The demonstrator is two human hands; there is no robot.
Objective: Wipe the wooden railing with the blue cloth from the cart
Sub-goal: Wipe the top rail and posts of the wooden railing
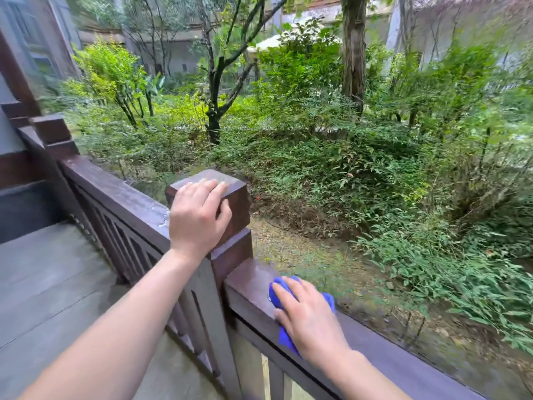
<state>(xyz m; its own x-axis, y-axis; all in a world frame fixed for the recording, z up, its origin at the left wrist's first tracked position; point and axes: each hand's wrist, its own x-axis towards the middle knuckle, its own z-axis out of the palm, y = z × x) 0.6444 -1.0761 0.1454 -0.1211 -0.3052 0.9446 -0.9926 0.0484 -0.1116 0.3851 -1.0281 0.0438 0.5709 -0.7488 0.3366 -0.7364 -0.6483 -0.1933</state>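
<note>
Both our hands are on the woodwork. Our right hand (308, 316) lies flat with fingers spread, pressing the blue cloth (327, 298) onto the top of the wooden railing (251, 287); we judge the open palm spreads pressure so the cloth rubs the flat top instead of bunching. Our left hand (199, 215) is draped over the square post (236, 197) just left of the cloth, fingers curled over its top edge, most likely to steady us as we lean toward the rail.

Most of the cloth is hidden under our right palm; only a blue edge past the fingertips and a corner hanging down the near side show. To the right of that hand the railing blurs, so we cannot tell whether it is clean or damp. Pale specks mark the rail stretch (124, 197) left of our left hand. No cart is in view, and the garden (375, 168) beyond the hands is smeared.
</note>
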